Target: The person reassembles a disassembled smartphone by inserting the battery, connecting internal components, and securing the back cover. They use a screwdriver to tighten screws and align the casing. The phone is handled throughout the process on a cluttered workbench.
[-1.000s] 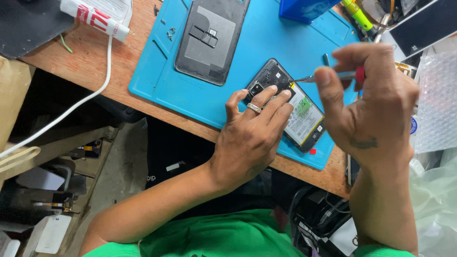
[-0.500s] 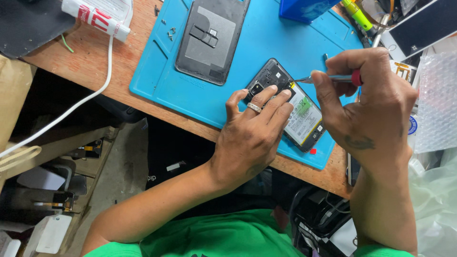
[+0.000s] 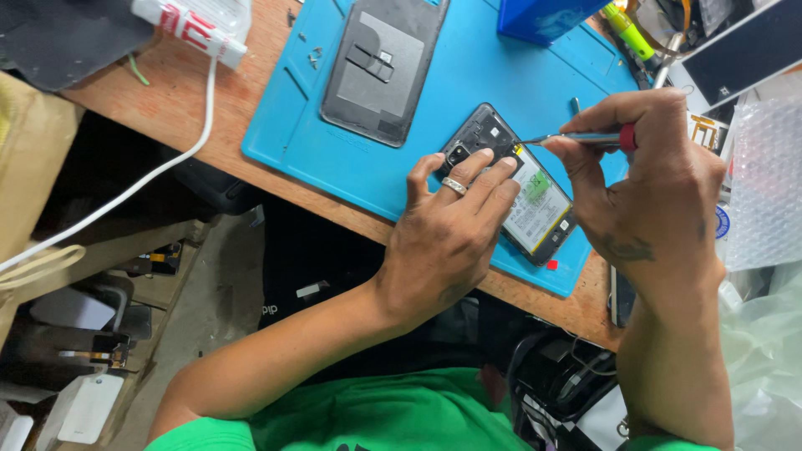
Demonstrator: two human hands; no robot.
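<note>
Open phone (image 3: pixel 535 188): it lies on the blue mat (image 3: pixel 317 142), near the mat's front edge. Its back is off. You can see the black top part and the white battery with a green patch.
Left hand (image 3: pixel 447 242): it rests flat on the open phone. Its fingers (image 3: pixel 468 171) press down on the top part of the phone. One finger has a ring on it. This grip is not closed around anything; it just holds the phone down.
Right hand (image 3: pixel 652 188): it is just to the right of the open phone. Its grip is closed around a small screwdriver (image 3: pixel 585 138).
Small screwdriver: it has a thin metal shaft and a red band. Its tip touches the top part of the open phone, close to the left hand's fingertips.
Blue mat: it lies on the brown wooden bench (image 3: pixel 209 100).
Grey back cover (image 3: pixel 380 67): it lies on the blue mat, behind the open phone, well apart from it.
Blue box (image 3: pixel 543 17): it stands at the far edge of the blue mat.
White cable (image 3: pixel 159 179): it runs over the bench, left of the blue mat, and hangs off the edge.
Bubble wrap (image 3: pixel 764 184): it lies to the right of the blue mat, past the right hand.
Green shirt (image 3: pixel 376 413): the person wears it; it shows at the bottom, below the bench.
</note>
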